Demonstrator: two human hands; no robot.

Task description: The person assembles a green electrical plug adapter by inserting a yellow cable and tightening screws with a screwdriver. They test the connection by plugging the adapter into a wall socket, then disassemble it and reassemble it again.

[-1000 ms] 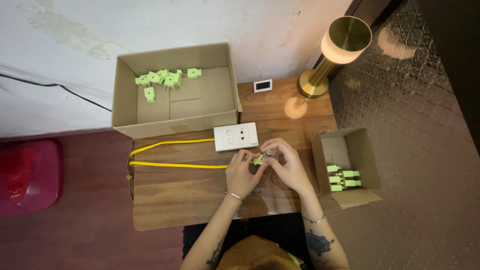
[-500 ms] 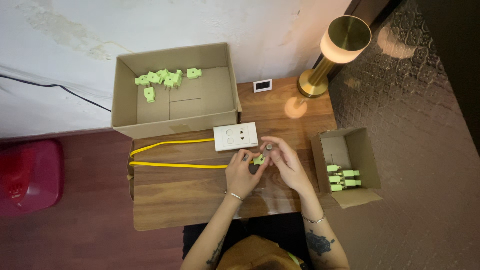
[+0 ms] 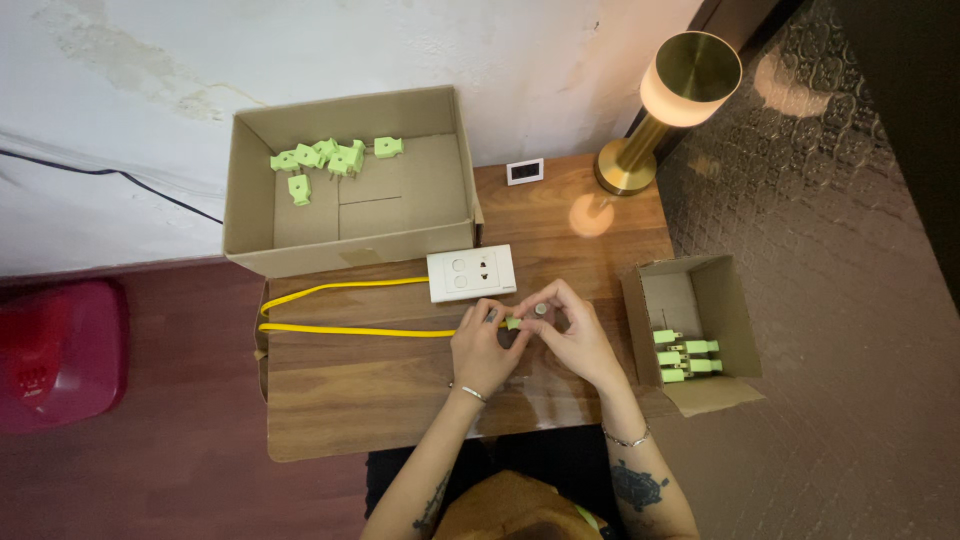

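Compared with half a second before, I saw little change: both hands stayed together over the middle of the table, and the small green adapter sat a touch further left between the fingers, with the round metal-looking end now showing at the right fingertips.

The adapter was a small pale-green plastic piece, mostly hidden by the fingers. A yellow cable ran from it along the table toward the left edge, looped, and came back to the white socket plate just beyond the hands.

My left hand was closed narrowly, thumb and forefinger pinching the adapter's left side where the cable met it. My right hand pinched it from the right, fingertips tight on the small round end.

At the far-left corner stood a large cardboard box with loose green adapters inside; off the right edge a small cardboard box held a few more. A brass lamp stood at the far-right corner.
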